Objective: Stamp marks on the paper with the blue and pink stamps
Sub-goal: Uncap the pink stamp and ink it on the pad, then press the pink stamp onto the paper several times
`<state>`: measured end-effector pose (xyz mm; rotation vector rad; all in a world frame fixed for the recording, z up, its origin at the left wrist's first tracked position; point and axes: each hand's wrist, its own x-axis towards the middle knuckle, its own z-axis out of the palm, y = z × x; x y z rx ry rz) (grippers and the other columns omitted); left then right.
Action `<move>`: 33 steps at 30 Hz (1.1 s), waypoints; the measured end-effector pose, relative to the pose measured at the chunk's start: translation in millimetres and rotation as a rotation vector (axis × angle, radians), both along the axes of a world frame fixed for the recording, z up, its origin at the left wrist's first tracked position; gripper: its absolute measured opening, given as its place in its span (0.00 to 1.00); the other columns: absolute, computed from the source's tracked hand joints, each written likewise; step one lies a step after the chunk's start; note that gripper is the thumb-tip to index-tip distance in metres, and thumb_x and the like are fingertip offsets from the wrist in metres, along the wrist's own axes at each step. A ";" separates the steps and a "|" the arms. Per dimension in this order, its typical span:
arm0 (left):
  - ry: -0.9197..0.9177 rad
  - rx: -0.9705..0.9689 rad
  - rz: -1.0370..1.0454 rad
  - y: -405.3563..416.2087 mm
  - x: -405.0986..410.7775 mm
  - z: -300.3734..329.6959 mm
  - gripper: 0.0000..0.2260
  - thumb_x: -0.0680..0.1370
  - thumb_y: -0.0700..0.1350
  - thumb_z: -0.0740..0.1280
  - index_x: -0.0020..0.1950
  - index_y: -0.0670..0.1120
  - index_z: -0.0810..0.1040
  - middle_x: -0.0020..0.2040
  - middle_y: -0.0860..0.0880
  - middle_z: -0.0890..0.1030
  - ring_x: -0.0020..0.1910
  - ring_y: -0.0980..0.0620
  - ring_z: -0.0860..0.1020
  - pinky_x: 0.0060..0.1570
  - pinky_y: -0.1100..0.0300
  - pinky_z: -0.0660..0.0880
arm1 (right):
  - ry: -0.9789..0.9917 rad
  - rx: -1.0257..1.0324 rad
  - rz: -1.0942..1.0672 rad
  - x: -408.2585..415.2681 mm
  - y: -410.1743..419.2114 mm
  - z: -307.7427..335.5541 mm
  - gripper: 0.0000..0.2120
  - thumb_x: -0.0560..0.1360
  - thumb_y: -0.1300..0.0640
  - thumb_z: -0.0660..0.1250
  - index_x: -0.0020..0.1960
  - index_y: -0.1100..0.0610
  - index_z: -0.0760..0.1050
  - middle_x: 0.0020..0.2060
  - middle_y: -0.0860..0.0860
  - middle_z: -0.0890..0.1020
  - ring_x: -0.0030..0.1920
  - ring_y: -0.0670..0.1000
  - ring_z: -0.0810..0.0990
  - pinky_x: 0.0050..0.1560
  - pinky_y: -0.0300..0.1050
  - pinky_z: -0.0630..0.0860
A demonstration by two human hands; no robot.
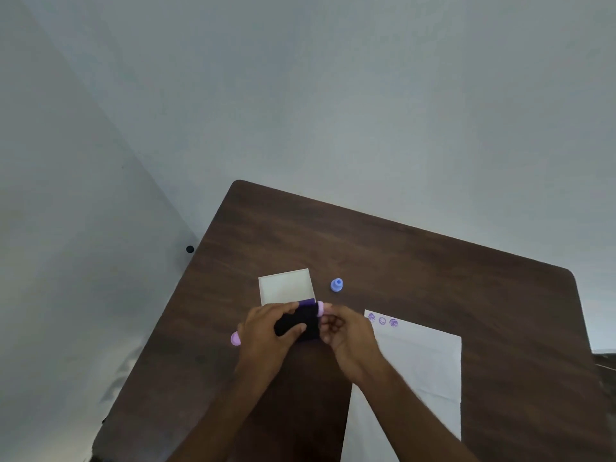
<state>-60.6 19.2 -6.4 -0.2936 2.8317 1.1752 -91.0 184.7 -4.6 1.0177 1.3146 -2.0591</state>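
A white paper (420, 358) lies on the dark wooden table (400, 255), with three purple stamp marks (382, 320) along its far edge. A blue stamp (337, 285) stands upright on the table beyond the paper. My left hand (266, 335) grips a dark ink pad (296, 323) whose purple pad shows at its far end. My right hand (346, 331) pinches a pink stamp (320, 309) by the pad's far right corner. Another pink piece (235, 338) peeks out left of my left hand.
An open white box (286, 287) sits just beyond my hands. The table's left edge runs diagonally close to a grey wall. A small black round object (190, 249) is on the wall beside the table.
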 end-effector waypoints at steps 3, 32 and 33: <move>0.034 0.150 -0.008 11.5 0.4 22.1 0.16 0.70 0.49 0.76 0.53 0.63 0.78 0.46 0.72 0.75 0.51 0.67 0.75 0.51 0.66 0.69 | 0.015 -0.319 -0.161 7.9 11.8 12.7 0.14 0.66 0.61 0.72 0.50 0.66 0.82 0.38 0.58 0.81 0.38 0.52 0.77 0.45 0.46 0.76; -0.291 -0.068 -0.493 105.4 -4.2 -3.7 0.16 0.78 0.48 0.68 0.65 0.50 0.76 0.67 0.49 0.76 0.65 0.50 0.72 0.63 0.61 0.61 | 0.272 0.583 -0.239 58.1 126.1 -6.6 0.08 0.70 0.50 0.74 0.44 0.54 0.84 0.34 0.51 0.85 0.32 0.48 0.79 0.35 0.40 0.77; -0.213 -0.122 -0.591 110.0 -6.2 -7.5 0.15 0.77 0.50 0.67 0.65 0.53 0.77 0.67 0.52 0.76 0.65 0.52 0.73 0.62 0.62 0.60 | 0.261 0.661 -0.239 60.7 133.9 -12.0 0.08 0.70 0.49 0.74 0.45 0.53 0.83 0.36 0.48 0.86 0.34 0.47 0.82 0.37 0.41 0.80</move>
